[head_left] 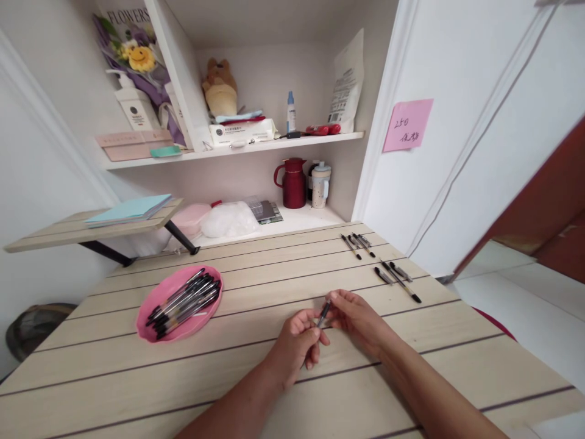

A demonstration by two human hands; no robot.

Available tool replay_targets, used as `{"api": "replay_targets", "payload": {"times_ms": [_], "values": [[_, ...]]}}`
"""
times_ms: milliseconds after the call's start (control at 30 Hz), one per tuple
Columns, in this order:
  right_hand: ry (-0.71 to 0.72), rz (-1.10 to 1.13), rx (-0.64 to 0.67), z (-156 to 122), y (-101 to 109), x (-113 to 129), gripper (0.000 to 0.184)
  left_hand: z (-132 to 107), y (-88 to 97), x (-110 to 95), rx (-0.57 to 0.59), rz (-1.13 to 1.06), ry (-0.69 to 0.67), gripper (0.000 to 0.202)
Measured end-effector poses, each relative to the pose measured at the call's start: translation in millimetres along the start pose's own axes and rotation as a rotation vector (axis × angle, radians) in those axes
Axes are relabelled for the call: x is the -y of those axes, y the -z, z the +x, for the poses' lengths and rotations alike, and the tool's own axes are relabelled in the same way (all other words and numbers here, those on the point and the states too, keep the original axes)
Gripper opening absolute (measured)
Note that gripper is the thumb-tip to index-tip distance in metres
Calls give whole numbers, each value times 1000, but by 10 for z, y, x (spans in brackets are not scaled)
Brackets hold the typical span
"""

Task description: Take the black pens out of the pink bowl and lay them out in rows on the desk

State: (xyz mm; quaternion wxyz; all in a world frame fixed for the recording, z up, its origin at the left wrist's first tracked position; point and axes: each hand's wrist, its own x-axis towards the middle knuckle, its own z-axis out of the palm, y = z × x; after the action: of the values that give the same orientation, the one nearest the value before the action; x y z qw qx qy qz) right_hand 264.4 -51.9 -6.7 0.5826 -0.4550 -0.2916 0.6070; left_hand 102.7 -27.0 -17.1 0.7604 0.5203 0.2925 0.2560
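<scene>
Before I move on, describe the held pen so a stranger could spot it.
On the dark-lined wooden table, look right of the pink bowl to the left hand and right hand. The partly black pen slants between them. Other pens lie loose; only this one is held.

Left of centre, a bowl (142,312) with pens (188,301) in it sits on the table (260,285) — loose pen pieces (400,281) right of centre. Lower centre, a pen (324,313) between left hand (298,342) and right hand (355,317). Behind, under the shelf (311,141) — a jug (294,188) left of a tumbler (320,188).
</scene>
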Motion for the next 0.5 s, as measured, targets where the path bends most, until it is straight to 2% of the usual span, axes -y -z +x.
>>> {"api": "replay_targets", "payload": {"times_ms": [100, 200, 367, 500], "values": [[13, -30, 18, -8, -10, 4, 24, 0, 1, 0, -4, 1, 5, 33], [24, 56, 74, -17, -20, 7, 24, -2, 0, 1, -7, -1, 8, 33], [3, 14, 25, 0, -7, -27, 22, -1, 1, 1, -1, -11, -2, 32], [49, 54, 60, -7, -20, -19, 23, 6, 10, 1, 22, -31, 4, 31]]}}
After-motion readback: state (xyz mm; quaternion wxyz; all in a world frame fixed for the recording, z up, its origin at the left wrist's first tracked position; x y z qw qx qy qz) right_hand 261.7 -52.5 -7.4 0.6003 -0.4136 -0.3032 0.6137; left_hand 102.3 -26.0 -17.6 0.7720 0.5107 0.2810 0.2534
